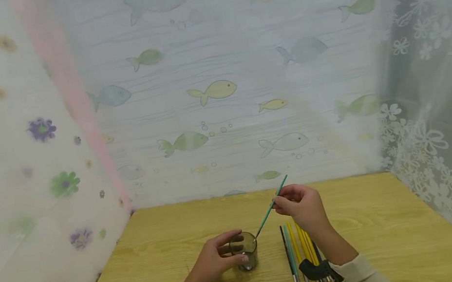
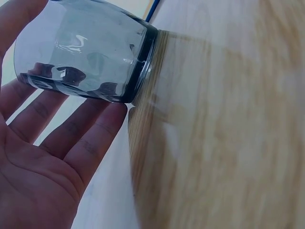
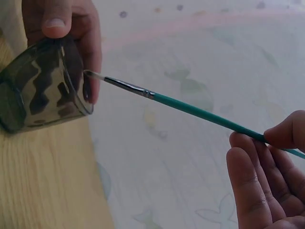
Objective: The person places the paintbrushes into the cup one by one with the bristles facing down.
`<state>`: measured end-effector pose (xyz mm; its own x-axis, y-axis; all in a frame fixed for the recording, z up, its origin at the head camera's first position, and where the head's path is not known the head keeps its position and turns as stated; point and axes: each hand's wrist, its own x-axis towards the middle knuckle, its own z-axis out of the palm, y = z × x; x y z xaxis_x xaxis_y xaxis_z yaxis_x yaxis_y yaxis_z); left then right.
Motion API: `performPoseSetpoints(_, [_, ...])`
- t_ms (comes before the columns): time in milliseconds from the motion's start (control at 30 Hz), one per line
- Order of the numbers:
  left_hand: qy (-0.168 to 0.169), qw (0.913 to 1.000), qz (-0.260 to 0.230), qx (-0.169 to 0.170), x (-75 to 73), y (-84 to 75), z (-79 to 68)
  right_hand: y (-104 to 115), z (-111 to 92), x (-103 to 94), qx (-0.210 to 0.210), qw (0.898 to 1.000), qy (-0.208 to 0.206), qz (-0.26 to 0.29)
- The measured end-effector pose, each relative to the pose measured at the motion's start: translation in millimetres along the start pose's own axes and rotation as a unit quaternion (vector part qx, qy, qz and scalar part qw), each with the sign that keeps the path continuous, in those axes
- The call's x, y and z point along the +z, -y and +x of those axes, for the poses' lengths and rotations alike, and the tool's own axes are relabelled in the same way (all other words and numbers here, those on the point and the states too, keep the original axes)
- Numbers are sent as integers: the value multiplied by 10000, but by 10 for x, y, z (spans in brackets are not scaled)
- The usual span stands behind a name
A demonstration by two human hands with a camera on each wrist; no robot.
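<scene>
- Head view: my left hand point(image 1: 214, 260) holds the glass point(image 1: 249, 257) upright on the table point(image 1: 169, 229), thumb and fingers parted to its width. My right hand point(image 1: 305, 207) pinches the brush point(image 1: 270, 210), tip at the glass's rim; other brushes point(image 1: 295, 244) lie under my right wrist.
- Left wrist view: the glass sits against my lightly bent fingers, clear of the palm.
- Right wrist view: thumb and fingertips pinch the brush's teal handle; its bristles point away from me, toward the glass's mouth.

Left hand point(image 1: 217, 257): it holds the glass point(image 1: 251, 254) on the table point(image 1: 159, 250).
Right hand point(image 1: 308, 209): it pinches a turquoise brush point(image 1: 266, 216), tip at the glass mouth.
Brushes point(image 1: 294, 243): they lie side by side.
</scene>
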<state>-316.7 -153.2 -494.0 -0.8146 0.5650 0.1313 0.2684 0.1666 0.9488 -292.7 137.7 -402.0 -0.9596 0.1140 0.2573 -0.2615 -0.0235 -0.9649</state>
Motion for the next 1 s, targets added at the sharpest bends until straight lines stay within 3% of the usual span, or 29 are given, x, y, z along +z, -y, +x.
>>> performPoseSetpoints(300, [-10,10000,8,-38,-5,-106,38,-45,-29,104,-95,9996,253,80])
performPoseSetpoints(567, [47,9999,132,-67,-21,-54,16,-143,-79,215,-38,9985,535,-59])
performPoseSetpoints(1000, [35,9995,300,-4,-26,-198,26,-160,-92,293,-44,9966,691,-447])
